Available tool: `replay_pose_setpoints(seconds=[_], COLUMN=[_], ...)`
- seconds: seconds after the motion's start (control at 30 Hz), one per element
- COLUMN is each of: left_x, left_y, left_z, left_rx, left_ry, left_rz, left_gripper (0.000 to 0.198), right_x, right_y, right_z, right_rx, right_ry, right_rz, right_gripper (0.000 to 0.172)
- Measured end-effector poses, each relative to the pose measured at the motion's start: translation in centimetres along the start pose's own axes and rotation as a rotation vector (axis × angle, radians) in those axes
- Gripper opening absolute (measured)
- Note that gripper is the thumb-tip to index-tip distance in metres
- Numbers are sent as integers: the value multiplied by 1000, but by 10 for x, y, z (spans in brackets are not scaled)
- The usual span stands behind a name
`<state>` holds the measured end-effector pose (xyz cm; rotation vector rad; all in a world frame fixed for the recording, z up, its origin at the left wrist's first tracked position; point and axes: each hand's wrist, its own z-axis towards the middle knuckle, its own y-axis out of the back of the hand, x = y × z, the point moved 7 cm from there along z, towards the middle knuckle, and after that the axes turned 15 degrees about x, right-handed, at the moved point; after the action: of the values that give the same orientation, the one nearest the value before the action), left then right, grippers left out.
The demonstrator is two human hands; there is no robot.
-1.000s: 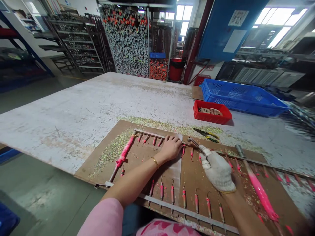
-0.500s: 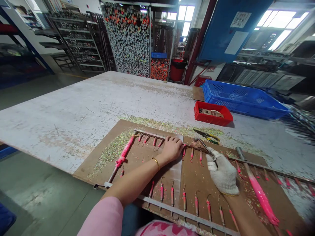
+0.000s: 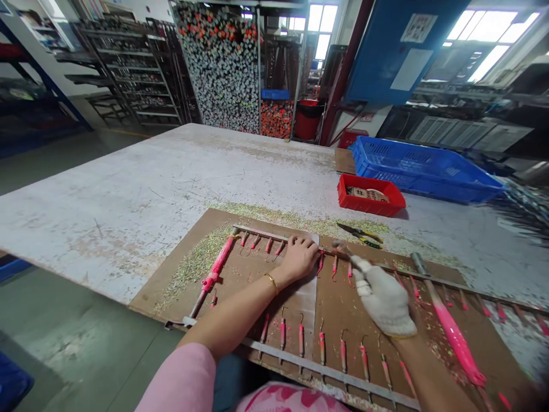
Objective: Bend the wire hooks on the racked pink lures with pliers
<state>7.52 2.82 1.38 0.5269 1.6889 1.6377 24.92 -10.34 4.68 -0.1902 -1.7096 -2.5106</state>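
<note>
Here, the bare left hand [image 3: 301,256] is closed over the thin grey metal far bar [image 3: 262,233], fingers bent across it, thumb hidden. The right hand [image 3: 381,297], in a white knit glove, grips the handle of a hammer-like metal tool [image 3: 342,246], whose head is blurred just beside the left fingertips; whether it touches the bar can't be told. The far bar lies across the flat brown board [image 3: 338,303] on the broad whitish table [image 3: 150,171].

Poss. faults: a mis-aimed tool head could catch the bare fingers, given the v. small gap btw. them; loose yellow-green flakes [image 3: 193,269] under or nr. the bar could let it slip if left-hand pressure eases; the black-and-yellow pliers [image 3: 360,233], just beyond the bar, could be knocked by a wide stroke.

Counts: hands, 2 (L bare, R gloved); hammer-like tool, 1; pliers, 1 pr.; thick bright-pink coated rods, 2 (one at L [image 3: 220,260], one at R [image 3: 457,332]). Small pink hooked pieces on the far bar: 4 left of the bare hand, 3 btw. the hands, approx. 8 right of the glove (blurred, so uncertain). On the grey metal near bar [image 3: 309,365]: approx. 8, the last partly behind the R forearm. Red plastic tray [image 3: 369,206], 1; blue plastic crate [image 3: 429,189], 1, behind it.
</note>
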Motion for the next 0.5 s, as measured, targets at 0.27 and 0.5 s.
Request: replay_pose_setpoints(seconds=[0.27, 0.5], left_x=[0, -1], left_y=[0, 3], left_z=[-1, -1], left_rx=[20, 41], left_ry=[-16, 0], left_rz=[2, 0], left_gripper=[26, 26], right_x=[0, 2], right_y=[5, 14], right_z=[1, 0], right_rx=[4, -79], right_ry=[-29, -24], right_rz=[-55, -31], right_gripper=[43, 40])
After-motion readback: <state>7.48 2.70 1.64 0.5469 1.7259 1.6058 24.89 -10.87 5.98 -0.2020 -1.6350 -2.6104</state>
